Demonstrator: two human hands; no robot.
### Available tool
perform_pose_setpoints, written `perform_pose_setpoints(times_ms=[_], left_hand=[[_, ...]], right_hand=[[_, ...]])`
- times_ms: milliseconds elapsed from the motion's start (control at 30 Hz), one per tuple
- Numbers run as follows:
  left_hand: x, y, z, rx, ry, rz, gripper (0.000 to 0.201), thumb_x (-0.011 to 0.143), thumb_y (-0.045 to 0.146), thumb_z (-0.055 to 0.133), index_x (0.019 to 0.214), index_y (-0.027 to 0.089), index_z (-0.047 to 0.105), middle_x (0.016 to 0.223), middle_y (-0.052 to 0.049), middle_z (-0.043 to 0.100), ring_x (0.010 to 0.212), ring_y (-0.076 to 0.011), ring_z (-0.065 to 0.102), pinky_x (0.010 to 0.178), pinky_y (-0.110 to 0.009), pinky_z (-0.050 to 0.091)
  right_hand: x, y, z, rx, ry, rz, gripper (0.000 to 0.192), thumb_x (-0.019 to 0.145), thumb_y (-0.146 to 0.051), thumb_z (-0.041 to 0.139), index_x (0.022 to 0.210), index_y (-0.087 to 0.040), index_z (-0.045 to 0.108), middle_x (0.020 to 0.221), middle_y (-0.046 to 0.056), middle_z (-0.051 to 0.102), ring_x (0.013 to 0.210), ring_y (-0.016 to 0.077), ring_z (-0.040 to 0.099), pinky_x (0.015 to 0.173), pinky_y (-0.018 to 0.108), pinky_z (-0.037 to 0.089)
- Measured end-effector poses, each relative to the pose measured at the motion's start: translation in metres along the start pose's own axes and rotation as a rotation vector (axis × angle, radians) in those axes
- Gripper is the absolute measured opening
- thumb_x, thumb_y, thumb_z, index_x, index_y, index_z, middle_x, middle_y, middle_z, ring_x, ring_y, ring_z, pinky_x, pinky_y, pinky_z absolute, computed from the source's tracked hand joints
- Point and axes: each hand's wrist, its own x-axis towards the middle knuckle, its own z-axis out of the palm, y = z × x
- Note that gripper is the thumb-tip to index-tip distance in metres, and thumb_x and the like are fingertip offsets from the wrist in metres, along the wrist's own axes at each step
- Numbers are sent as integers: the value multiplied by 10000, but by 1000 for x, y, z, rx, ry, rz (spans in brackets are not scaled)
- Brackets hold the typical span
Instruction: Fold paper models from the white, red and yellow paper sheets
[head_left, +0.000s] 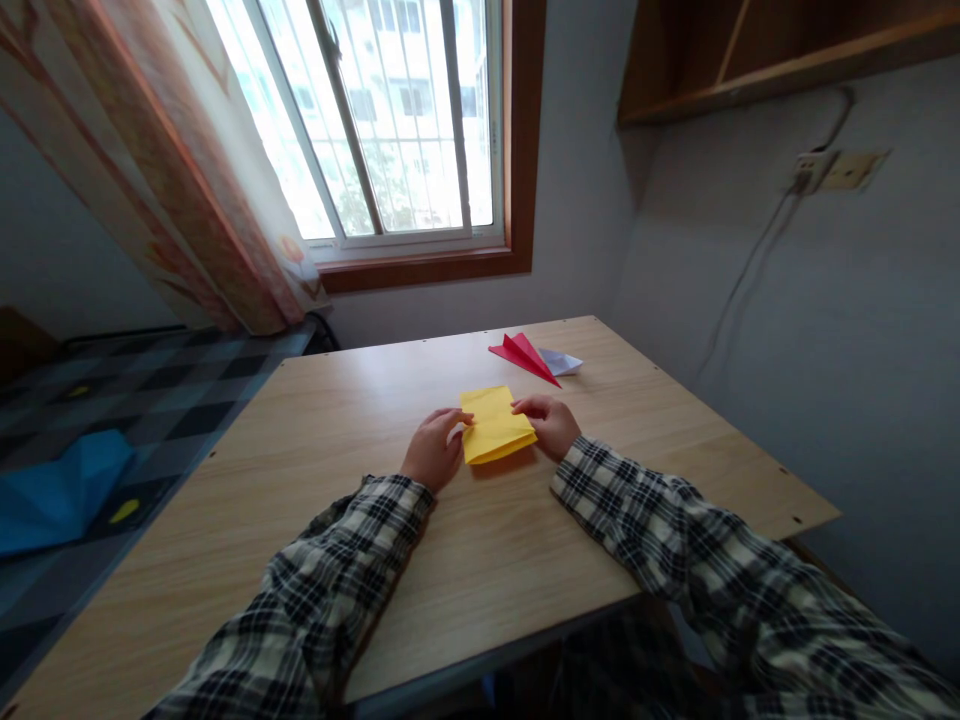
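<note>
now, left hand [433, 450] and right hand [550, 424], fingers pressing folded yellow paper [495, 424] on table [480, 560]

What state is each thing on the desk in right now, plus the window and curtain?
Yellow paper: folded, flat on table, pinned at both sides.
Left hand: on the paper's left edge.
Right hand: on its right edge.
Red paper plane: folded, lying untouched.
White paper: folded, behind it.
Window: shut.
Curtain: drawn aside.
</note>
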Motion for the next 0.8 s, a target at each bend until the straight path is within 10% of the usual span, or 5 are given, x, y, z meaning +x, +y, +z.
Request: perform_pose_setpoints(times_ms=[800], left_hand=[[0,-11,3,98,-102,0,331,783,107,550,1087,192,649,1186,-79,665,1169,-249,566,1064,-469,456]], right_hand=[[3,5,-13,52,-61,68,177,706,-315,729,831,-189,724,1001,80,745,962,238,705,930,408,554]])
